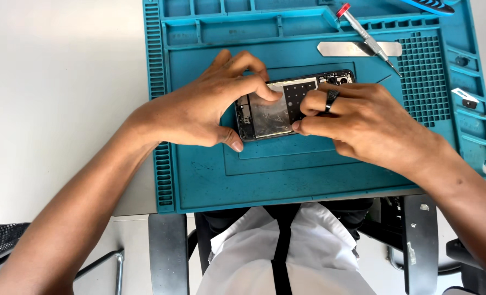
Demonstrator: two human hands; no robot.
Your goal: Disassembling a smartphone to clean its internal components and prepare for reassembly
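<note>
On the white table (52,82) we see a large blue repair mat (319,175) with ribbed edges and small compartments along its top and right side. In the mat's flat middle lies an opened phone (275,112), back cover off, its dull metal inner plate and dark circuit parts facing up. Our left hand (204,109) curls around the phone's left end, thumb at the near edge and fingers bent over the far edge, so it grips the frame firmly. Our right hand (363,117), with a dark ring (331,98) on one finger, covers the phone's right half; its fingertips press together down on the inner plate, but we cannot tell whether they pinch any small part. Beyond the hands, a flat metal pry tool (352,49) rests on the mat, and a slim red-capped screwdriver (365,35) lies slanted across it.
</note>
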